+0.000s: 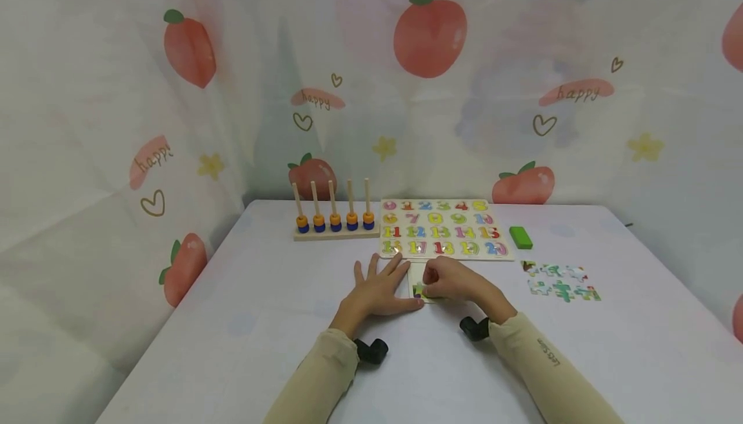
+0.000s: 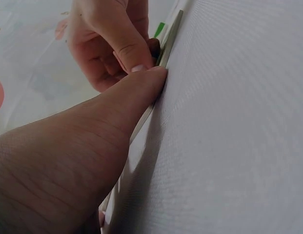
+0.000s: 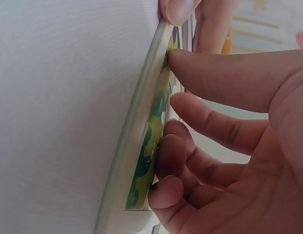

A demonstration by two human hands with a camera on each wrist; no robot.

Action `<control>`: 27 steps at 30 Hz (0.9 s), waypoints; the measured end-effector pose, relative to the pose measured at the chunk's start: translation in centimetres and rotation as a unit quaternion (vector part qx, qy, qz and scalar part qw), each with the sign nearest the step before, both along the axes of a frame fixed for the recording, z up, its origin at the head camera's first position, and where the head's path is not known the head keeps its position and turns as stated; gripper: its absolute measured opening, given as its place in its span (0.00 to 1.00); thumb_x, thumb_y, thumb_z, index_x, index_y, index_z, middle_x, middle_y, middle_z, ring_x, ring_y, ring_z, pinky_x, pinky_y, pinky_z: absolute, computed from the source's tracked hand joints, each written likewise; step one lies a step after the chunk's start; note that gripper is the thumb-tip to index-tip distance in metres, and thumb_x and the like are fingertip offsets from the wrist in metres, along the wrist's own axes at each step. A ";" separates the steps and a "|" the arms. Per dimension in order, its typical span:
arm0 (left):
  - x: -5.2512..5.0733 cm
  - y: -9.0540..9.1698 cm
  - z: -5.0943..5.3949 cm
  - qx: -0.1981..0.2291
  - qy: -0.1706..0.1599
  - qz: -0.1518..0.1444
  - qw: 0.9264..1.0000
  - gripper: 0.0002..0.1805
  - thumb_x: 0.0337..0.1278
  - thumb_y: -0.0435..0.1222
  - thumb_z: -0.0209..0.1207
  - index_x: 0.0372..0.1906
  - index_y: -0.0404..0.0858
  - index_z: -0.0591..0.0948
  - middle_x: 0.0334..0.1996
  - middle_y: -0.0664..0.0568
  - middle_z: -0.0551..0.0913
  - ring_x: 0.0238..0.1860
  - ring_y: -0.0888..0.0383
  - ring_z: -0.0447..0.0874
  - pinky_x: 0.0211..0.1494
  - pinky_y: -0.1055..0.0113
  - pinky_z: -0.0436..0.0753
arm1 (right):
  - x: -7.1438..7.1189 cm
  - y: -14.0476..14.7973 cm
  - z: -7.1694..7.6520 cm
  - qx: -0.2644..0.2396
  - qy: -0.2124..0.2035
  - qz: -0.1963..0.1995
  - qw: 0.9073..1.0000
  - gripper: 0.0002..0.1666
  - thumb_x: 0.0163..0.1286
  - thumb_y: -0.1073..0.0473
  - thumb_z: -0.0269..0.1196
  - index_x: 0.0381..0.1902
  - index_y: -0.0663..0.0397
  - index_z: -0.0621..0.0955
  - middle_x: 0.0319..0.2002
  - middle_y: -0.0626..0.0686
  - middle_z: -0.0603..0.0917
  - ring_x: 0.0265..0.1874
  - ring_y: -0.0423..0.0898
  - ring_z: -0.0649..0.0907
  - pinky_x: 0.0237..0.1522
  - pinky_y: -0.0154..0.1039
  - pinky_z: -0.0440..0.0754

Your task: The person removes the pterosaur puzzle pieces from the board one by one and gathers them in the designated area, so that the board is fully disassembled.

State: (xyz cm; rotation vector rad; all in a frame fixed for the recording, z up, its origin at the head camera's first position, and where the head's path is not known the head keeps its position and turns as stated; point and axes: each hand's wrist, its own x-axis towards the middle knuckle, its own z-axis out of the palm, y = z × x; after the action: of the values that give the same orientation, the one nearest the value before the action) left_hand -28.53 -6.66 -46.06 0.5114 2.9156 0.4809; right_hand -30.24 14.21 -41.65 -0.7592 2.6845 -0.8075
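Note:
A small white puzzle tray [image 1: 415, 274] lies flat on the table between both hands. Green and yellow jigsaw pieces [image 3: 147, 161] fill its near side in the right wrist view. My left hand [image 1: 376, 293] is spread beside it, fingers straight, its thumb on the tray's near left corner. Over the tray, my right hand [image 1: 455, 280] has curled fingers. Its thumb and index finger pinch at a puzzle piece [image 3: 166, 78] low against the tray. The other fingertips touch the pieces along the near edge. From the head, the right hand covers most of the tray.
Behind the tray lies a wooden number board [image 1: 444, 238]. A peg stand [image 1: 336, 235] with orange and blue beads is at its left. To the right are a green block [image 1: 520, 237] and several loose jigsaw pieces [image 1: 561, 290] on the white table [image 1: 278, 321].

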 end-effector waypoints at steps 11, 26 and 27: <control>-0.1 0.1 -0.1 -0.008 0.006 0.002 1.000 0.52 0.63 0.75 0.57 0.87 0.58 0.60 0.88 0.59 0.49 0.86 0.37 0.36 0.79 0.27 0.34 | 0.1 -0.2 0.2 -0.004 -0.014 0.009 1.000 0.10 0.65 0.66 0.75 0.39 0.60 0.83 0.36 0.52 0.79 0.37 0.47 0.76 0.42 0.44 0.77; 0.1 0.2 0.1 -0.004 -0.003 0.007 1.000 0.52 0.63 0.74 0.57 0.87 0.58 0.60 0.88 0.58 0.49 0.86 0.36 0.35 0.79 0.27 0.32 | 0.2 -0.1 0.1 -0.018 -0.006 0.014 1.000 0.13 0.64 0.68 0.75 0.38 0.58 0.80 0.34 0.51 0.78 0.35 0.47 0.76 0.39 0.43 0.76; 0.1 0.3 0.1 -0.004 -0.002 0.007 1.000 0.52 0.63 0.74 0.57 0.87 0.58 0.60 0.88 0.58 0.49 0.86 0.36 0.36 0.79 0.27 0.32 | 0.3 -0.1 0.0 -0.020 -0.004 0.011 1.000 0.13 0.64 0.68 0.75 0.38 0.57 0.80 0.34 0.50 0.78 0.35 0.47 0.76 0.39 0.43 0.76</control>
State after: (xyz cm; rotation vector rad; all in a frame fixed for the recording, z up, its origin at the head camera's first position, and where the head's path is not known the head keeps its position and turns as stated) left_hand -28.44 -6.40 -45.99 0.4875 2.9182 0.4707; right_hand -29.98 14.09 -41.61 -0.7926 2.6551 -0.8594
